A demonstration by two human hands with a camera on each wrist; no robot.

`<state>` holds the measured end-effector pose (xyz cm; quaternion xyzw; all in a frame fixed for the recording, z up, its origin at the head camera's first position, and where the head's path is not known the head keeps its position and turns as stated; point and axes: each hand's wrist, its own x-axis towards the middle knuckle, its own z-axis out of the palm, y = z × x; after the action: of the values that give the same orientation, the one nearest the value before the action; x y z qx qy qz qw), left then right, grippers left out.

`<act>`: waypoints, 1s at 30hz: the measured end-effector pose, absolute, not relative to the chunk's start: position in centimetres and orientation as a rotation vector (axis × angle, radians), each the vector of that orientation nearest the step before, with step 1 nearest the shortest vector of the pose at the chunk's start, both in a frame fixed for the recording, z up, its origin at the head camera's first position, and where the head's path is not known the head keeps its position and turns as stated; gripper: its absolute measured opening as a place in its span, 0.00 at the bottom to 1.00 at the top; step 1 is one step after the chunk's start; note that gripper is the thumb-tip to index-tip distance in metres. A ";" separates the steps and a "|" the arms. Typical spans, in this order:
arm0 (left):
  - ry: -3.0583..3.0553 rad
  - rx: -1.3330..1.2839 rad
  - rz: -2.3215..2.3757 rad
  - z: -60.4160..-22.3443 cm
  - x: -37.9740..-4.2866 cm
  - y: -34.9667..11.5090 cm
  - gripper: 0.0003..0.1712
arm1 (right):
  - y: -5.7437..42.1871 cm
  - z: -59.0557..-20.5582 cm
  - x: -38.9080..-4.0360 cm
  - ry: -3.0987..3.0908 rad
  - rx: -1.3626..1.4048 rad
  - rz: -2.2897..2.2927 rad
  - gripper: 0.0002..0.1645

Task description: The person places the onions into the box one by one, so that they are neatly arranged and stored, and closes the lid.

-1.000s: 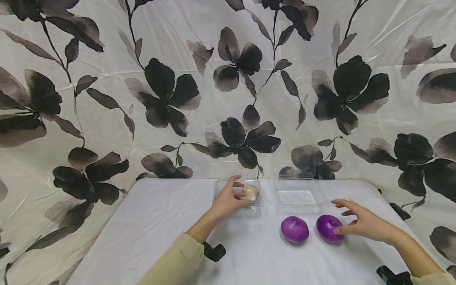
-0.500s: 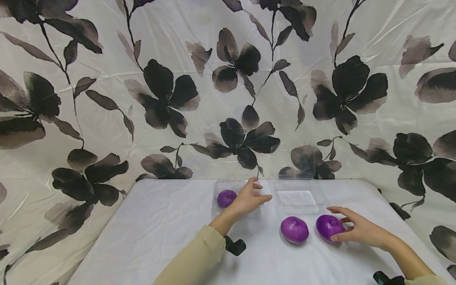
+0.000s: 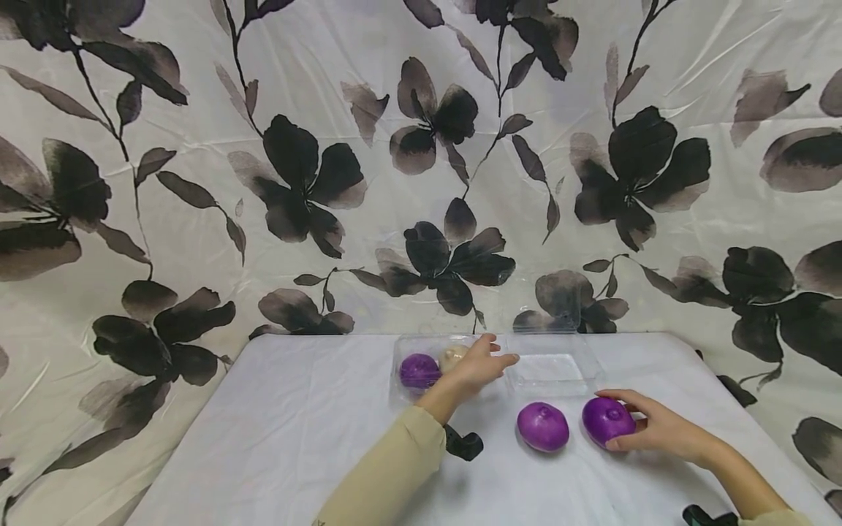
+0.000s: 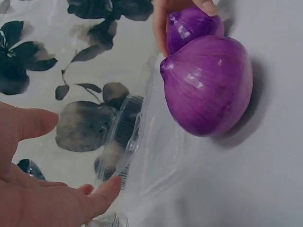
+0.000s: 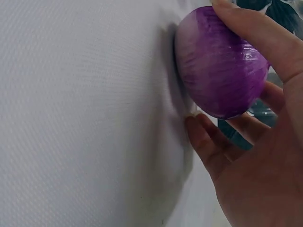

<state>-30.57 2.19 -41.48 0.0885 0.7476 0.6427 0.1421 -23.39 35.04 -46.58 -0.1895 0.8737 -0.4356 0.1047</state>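
At a white-covered table (image 3: 263, 453) before a creased floral curtain (image 3: 305, 175), I watch the right hand (image 3: 661, 429) grip a glossy, rounded purple onion (image 3: 605, 424), another onion (image 3: 542, 427) just beside it. The left hand (image 3: 479, 367), fingers spread, hovers near a clear plastic box (image 3: 547, 368).

Could read no text, label, brand, number or sign on the clear containers (image 3: 546, 367) at the far edge of the table (image 3: 283, 446), nor on the two purple onions (image 3: 542, 427) toward its right edge. Found only a tiny dark mark (image 3: 319, 523) on the left sleeve (image 3: 384, 471), too small to read.
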 end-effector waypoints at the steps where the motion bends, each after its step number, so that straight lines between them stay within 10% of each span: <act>1: 2.146 0.251 1.854 -41.6 -30.6 2.4 0.44 | 35.0 -46.7 -23.4 2.577 -0.563 -1.278 0.49; 15: 2.274 0.178 1.820 -43.0 -31.1 4.4 0.42 | 34.7 -46.6 -23.7 2.626 -0.566 -1.218 0.48; 30: 2.507 0.185 1.673 -44.2 -31.5 5.5 0.18 | 34.8 -46.4 -23.9 2.596 -0.614 -1.211 0.47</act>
<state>-31.50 5.47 -44.20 0.0612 0.8287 0.5530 0.0612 -23.86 34.81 -46.36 -0.2085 0.8811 -0.4110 0.1058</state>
